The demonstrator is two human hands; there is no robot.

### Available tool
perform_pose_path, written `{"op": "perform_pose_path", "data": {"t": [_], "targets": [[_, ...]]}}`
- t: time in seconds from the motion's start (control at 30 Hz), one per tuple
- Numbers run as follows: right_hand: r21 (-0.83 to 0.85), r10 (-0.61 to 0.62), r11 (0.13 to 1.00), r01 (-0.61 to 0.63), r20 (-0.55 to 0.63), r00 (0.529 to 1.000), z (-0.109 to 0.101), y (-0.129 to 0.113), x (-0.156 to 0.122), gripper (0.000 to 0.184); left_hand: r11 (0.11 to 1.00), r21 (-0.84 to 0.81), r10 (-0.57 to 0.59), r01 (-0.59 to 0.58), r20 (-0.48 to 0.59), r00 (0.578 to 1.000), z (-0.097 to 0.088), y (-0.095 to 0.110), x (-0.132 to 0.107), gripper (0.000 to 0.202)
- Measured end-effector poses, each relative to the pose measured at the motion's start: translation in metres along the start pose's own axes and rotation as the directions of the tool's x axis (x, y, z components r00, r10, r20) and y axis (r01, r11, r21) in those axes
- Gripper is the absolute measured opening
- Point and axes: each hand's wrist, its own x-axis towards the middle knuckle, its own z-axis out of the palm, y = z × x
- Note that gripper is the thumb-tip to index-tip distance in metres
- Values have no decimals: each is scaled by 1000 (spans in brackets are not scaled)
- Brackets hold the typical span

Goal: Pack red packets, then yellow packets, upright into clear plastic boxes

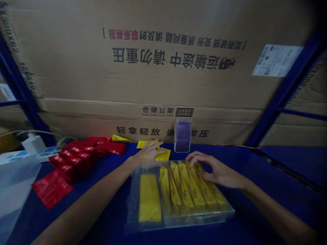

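Note:
A clear plastic box [176,223] lies in front of me. Inside it, several yellow packets [189,190] stand in a slanted row, and one yellow packet [150,199] lies flat at the left. My left hand [148,152] is beyond the box's far left corner, its fingers spread over loose yellow packets [163,155] on the table. My right hand [213,168] reaches over the box's far right edge. Its fingers and thumb curl around the upper ends of the packets at the right of the row.
Several red packets [79,156] lie in a pile at the left, with a yellow packet [120,138] at its far end. A phone [182,136] leans on a large cardboard sheet [153,85]. A power strip [47,153] with a white charger [33,143], clear plastic [17,194] and blue posts [273,102] flank the blue table [107,217].

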Motion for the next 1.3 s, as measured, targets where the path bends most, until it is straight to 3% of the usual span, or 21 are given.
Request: {"op": "perform_pose_path", "data": {"t": [0.17, 0.33, 0.47, 0.53, 0.63, 0.73, 0.9, 1.0, 1.1, 1.2, 1.3], "targets": [[-6, 10, 1000, -10, -6, 1000, 1, -4, -1, 22, 987, 62, 152, -151, -24, 988, 0, -2, -14, 37], [-38, 23, 999, -24, -19, 1000, 2, -6, -2, 26, 967, 71, 243, -243, 18, 970, -16, -12, -65, 31], [-85, 40, 995, -43, -42, 998, 2, -1, -5, 26, 992, -21, 120, -122, -70, 990, -32, -7, -120, 30], [-109, 46, 993, -51, -46, 998, 2, 4, -6, 26, 991, -111, 57, -76, -169, 984, -39, -3, -143, 30], [-144, 62, 987, -70, -59, 996, 1, 9, -8, 27, 966, -260, -81, -12, -344, 936, -46, 3, -165, 29], [-154, 77, 984, -89, -83, 994, 1, 12, -9, 25, 930, -366, -175, 20, -395, 902, -52, 10, -175, 28], [-128, 108, 985, -120, -98, 989, 2, 17, -12, 27, 835, -546, -274, 70, -301, 913, -60, 17, -175, 30], [-119, 125, 984, -134, -77, 989, 2, 20, -13, 28, 738, -655, -296, 164, -96, 950, -63, 15, -173, 30], [-112, 141, 983, -149, -72, 987, 2, 20, -15, 28, 820, -536, -195, 199, 65, 979, -65, 16, -172, 25], [-107, 145, 982, -153, -82, 986, 3, 19, -15, 27, 919, -362, -136, 155, 79, 988, -63, 24, -169, 24], [-100, 148, 983, -156, -87, 985, 4, 17, -14, 27, 933, -339, -91, 120, 99, 991, -64, 32, -167, 28]]}}
